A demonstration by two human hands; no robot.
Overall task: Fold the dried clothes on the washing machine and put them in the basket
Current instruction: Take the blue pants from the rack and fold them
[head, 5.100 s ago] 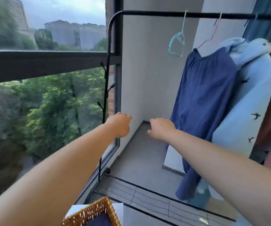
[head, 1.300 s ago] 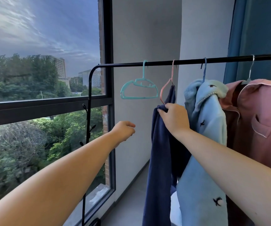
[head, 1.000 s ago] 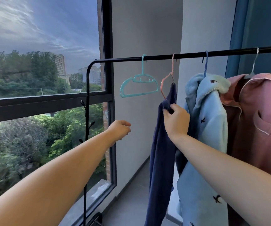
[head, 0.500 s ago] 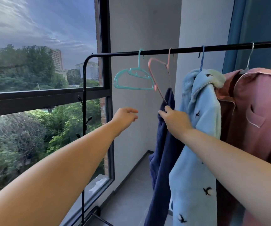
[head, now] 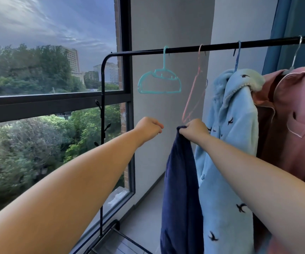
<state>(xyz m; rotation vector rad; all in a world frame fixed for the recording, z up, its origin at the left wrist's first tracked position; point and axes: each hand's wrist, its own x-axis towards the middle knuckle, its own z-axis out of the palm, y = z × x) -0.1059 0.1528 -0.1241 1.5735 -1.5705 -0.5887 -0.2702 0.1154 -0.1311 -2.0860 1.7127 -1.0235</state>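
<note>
The right hand [head: 193, 130] has its fingers clenched round the top of the navy garment [head: 181, 189], which hangs down just below the pink hanger [head: 193, 94], beside the light blue fleece [head: 230, 143], while the left hand [head: 149, 128], near it, is curled on nothing

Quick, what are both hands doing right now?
Left hand: closed, fingers curled, nothing visible in it.
Right hand: closed, gripping the top of the dark blue fabric garment.
</note>
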